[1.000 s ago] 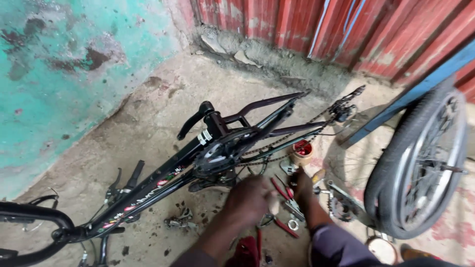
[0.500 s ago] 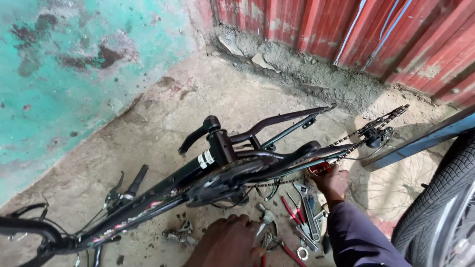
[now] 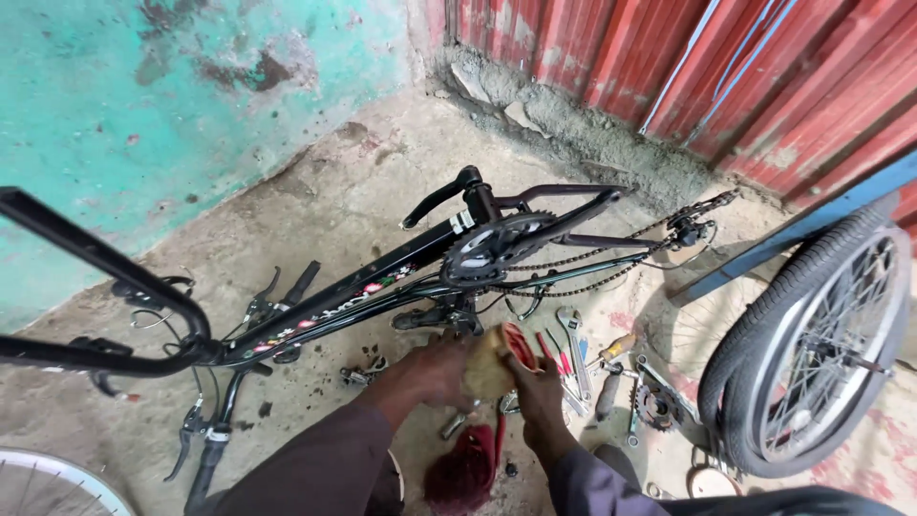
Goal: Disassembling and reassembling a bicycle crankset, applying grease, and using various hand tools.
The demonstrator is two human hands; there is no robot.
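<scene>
Tin (image 3: 503, 355), small, tan and round with a red inner rim, is held between two hands low in the middle of the view, just in front of the upturned bicycle frame (image 3: 382, 287) and above the scattered tools. The left hand (image 3: 435, 371) is wrapped around the tin's left side; the right hand (image 3: 535, 387) is closed on its right edge, fingers curled. One black frame is seen lying upside down on the concrete floor (image 3: 334, 191), with one chainring (image 3: 482, 253) and one chain (image 3: 621, 258). One complete wheel (image 3: 812, 354) stands at the right, and the rim of a second wheel (image 3: 48, 483) shows at the bottom left corner. Several spanners (image 3: 573, 334) and one yellow-handled screwdriver (image 3: 616, 349) lie beside the hands, and one red cloth (image 3: 463, 468) lies below them. Compared with half a second ago, the hands have been brought together on the tin; the right hand was then stretched toward the frame's rear, apart from the left.
</scene>
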